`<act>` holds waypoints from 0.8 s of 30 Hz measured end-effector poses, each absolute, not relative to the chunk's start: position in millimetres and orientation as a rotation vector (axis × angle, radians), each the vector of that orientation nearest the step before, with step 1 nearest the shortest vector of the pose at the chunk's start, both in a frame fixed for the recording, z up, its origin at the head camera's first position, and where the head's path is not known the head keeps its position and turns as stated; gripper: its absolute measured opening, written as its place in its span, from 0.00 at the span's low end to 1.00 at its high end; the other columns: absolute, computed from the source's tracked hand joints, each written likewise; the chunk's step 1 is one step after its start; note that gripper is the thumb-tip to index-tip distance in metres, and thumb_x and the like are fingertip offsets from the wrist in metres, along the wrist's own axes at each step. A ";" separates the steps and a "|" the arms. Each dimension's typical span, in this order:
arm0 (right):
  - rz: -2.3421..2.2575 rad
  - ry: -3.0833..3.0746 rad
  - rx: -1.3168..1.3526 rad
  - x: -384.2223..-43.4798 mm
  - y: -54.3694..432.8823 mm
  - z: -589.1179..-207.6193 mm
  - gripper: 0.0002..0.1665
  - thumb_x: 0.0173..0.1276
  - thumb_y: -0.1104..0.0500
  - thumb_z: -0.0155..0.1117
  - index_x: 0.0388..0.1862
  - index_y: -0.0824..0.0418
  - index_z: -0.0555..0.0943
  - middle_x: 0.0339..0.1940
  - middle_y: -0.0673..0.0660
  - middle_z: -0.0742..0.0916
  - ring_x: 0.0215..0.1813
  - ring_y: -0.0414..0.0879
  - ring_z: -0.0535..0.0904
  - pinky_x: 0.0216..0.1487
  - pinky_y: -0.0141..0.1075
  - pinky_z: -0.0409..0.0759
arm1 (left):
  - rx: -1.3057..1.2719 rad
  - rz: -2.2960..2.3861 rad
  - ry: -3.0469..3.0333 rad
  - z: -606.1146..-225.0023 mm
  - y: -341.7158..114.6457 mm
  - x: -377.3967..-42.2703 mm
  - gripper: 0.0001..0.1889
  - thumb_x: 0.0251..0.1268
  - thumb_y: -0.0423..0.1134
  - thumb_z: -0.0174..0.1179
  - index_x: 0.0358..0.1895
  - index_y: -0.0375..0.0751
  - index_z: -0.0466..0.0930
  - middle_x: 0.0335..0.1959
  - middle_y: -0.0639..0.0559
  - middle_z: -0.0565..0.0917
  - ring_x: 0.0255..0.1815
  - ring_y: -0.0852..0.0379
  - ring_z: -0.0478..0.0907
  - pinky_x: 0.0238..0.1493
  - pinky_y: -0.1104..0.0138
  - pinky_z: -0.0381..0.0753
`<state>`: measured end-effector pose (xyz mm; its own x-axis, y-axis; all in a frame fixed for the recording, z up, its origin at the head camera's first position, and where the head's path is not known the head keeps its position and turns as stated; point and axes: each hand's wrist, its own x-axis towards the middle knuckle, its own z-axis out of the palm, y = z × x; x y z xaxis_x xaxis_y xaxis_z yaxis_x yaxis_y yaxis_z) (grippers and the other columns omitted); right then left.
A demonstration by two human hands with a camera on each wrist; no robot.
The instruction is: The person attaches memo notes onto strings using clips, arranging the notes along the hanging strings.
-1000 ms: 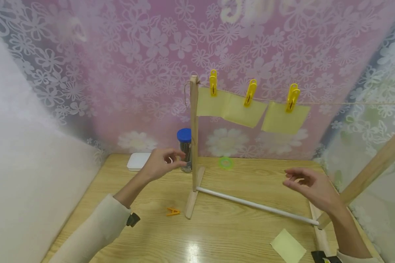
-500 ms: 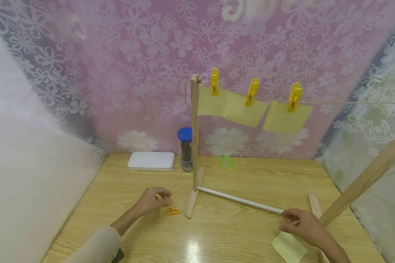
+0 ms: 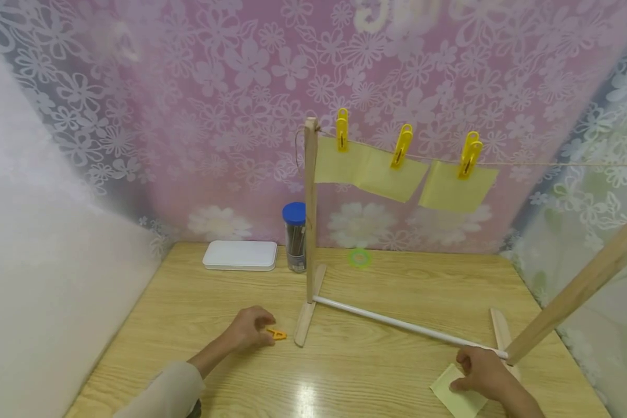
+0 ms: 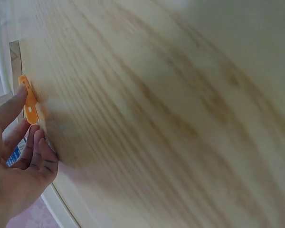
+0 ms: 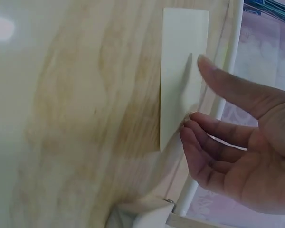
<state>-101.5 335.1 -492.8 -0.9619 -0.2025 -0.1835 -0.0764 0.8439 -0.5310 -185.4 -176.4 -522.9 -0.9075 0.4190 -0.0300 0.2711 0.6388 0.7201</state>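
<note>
on the wooden table (image 3: pixel 376 360) the left hand (image 3: pixel 251 329) rests with its fingers curled over an orange clothespin (image 3: pixel 277 334), touching it just left of the rack's wooden foot (image 3: pixel 307 316). the right hand (image 3: pixel 483 374) lies on a loose yellow paper (image 3: pixel 457 396) near the table's front right corner, fingertips on the sheet, just below the white rod (image 3: pixel 404 326) that joins the two feet of the rack. the upright post (image 3: pixel 310 209) carries a string (image 3: pixel 554 164) with three yellow pegs (image 3: pixel 400 146) holding yellow sheets (image 3: pixel 392 174). behind the post stand a blue-capped jar (image 3: pixel 294 237), a white flat box (image 3: pixel 240 255) and a green ring (image 3: pixel 359 258).
</note>
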 end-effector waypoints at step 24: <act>-1.109 2.687 -0.283 -104.0 351.9 -491.3 0.11 0.61 0.60 0.66 0.31 0.66 0.75 0.26 0.50 0.80 0.27 0.32 0.71 0.28 0.28 0.74 | 0.531 1.117 2.630 -514.2 -169.2 -188.0 0.10 0.54 0.39 0.68 0.37 0.41 0.81 0.33 0.53 0.79 0.34 0.57 0.72 0.33 0.69 0.71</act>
<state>-104.0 351.9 -491.3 -0.9570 -0.2596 -0.1291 -0.0929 0.6965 -0.7116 -188.0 -169.2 -514.2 -0.9067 0.4155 -0.0727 0.2362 0.6430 0.7285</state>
